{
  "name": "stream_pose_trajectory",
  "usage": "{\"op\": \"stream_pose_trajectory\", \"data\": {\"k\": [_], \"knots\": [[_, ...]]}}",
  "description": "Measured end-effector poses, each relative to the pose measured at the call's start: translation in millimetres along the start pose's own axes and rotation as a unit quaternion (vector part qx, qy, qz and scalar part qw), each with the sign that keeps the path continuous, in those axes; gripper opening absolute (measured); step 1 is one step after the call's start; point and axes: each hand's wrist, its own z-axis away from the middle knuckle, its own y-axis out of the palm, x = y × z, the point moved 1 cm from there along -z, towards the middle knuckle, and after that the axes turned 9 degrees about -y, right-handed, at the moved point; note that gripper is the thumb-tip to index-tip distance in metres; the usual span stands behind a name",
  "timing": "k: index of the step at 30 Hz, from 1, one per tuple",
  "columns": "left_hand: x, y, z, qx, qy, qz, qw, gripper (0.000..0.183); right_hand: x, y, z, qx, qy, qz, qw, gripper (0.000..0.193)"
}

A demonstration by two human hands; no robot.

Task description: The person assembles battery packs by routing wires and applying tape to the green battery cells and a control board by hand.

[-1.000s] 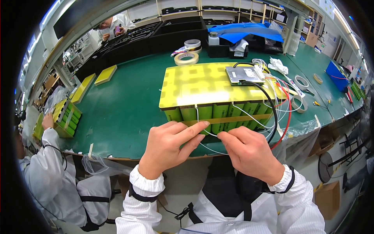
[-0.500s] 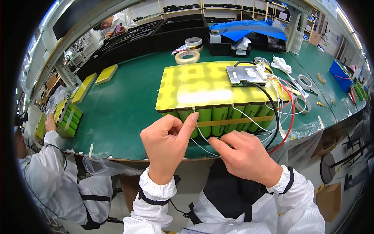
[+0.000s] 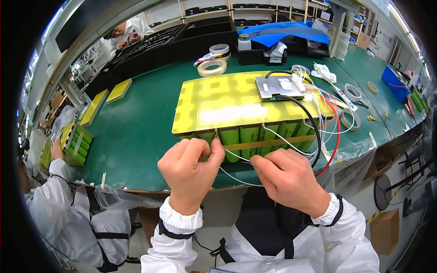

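Observation:
A battery pack with a yellow top sheet (image 3: 214, 98) and green cylindrical cells (image 3: 249, 136) lies before me on the bench. My left hand (image 3: 189, 170) is closed, thumb and forefinger pinched at the pack's front edge, on a thin white wire (image 3: 237, 157). The same wire runs to my right hand (image 3: 291, 179), whose fingers are pinched around it just in front of the cells. An amber tape strip (image 3: 273, 142) crosses the cells. On top sits a flat grey circuit module (image 3: 278, 87), with a black cable (image 3: 307, 111), red wires (image 3: 337, 139) and white wires leaving it.
Tape rolls (image 3: 212, 68) stand behind the pack; more lie right, near a white tube (image 3: 343, 98). Black bins (image 3: 205, 34) line the back. Yellow slabs (image 3: 119, 91) lie left. A co-worker's hand (image 3: 57, 150) touches another pack (image 3: 77, 143) at far left.
The view has shifted slightly, so the pack sits a little further left. My left thumb has come down from the pack's top edge. Both hands stay on the white wire.

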Motion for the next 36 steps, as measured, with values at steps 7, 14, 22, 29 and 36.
{"op": "stream_pose_trajectory", "data": {"k": [7,14,22,29,36], "knots": [[-0.2,1.5,10.3,-0.004,-0.013,-0.007,1.000,0.028,-3.8,-1.8,0.5,-0.075,0.023,0.052,0.996,0.013],[1.1,6.2,15.4,-0.006,-0.042,0.010,0.999,0.024,-14.5,0.1,6.7,-0.107,0.056,0.078,0.990,0.015],[-4.9,9.7,21.5,-0.002,-0.085,0.049,0.995,0.022,-17.2,-1.9,8.4,-0.085,-0.015,0.050,0.995,0.019],[-14.6,-1.0,34.3,0.049,-0.143,0.063,0.987,0.014,-8.2,-3.0,13.7,-0.067,-0.095,0.067,0.991,0.023],[-19.4,-1.8,46.6,0.171,-0.211,0.161,0.949,0.010,-0.8,1.3,21.2,-0.041,-0.101,0.045,0.993,0.023]]}}
